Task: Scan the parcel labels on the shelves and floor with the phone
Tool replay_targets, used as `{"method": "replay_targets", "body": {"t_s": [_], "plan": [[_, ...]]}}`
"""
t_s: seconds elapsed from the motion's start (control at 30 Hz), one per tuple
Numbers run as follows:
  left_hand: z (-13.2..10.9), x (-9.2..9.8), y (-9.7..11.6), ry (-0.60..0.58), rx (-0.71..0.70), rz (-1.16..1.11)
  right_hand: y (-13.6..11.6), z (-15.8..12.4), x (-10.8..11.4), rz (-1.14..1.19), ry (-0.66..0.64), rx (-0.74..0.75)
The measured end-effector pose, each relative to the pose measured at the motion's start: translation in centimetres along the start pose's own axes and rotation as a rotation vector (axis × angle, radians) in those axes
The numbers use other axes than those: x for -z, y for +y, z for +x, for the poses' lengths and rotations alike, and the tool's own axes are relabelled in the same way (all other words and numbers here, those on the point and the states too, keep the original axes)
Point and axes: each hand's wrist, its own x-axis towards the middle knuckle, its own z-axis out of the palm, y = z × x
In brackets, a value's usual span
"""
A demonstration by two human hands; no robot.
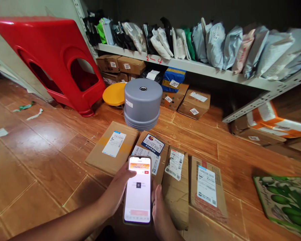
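Note:
A smartphone [137, 201] with a lit, mostly white screen is held upright between my two hands. My left hand [119, 187] grips its left edge, the thumb lying over the upper part of the screen. Along the phone's right edge my right hand [159, 204] is closed around the side. Just beyond the phone, labelled cardboard parcels lie in a row on the floor: a wide one [95, 155] at the left, one with a dark blue sticker [153, 143] partly behind the phone, a long creased one [175, 201], and one [208, 187] at the right.
Behind the parcels stands a grey round stool [143, 103] beside a yellow round seat [114, 94]. A red plastic stool [57, 57] leans at the left. Bagged packages fill a metal shelf [203, 68], with boxes [194, 102] beneath. A green patterned mat [283, 201] lies at right.

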Motion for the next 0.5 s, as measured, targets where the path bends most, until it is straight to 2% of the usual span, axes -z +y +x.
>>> {"method": "replay_targets", "body": {"t_s": [0.13,0.3,0.5], "plan": [[0.1,0.7,0.0,-0.017,0.000,-0.082,-1.4,-0.5,-1.3,0.073,-0.078,0.041],[0.0,1.1,-0.1,-0.073,-0.020,-0.104,-2.3,-0.8,-2.3,0.082,-0.040,0.054],[-0.1,1.7,-0.2,-0.095,0.004,-0.041,-2.6,-0.7,-2.4,0.074,-0.053,0.050]]}}
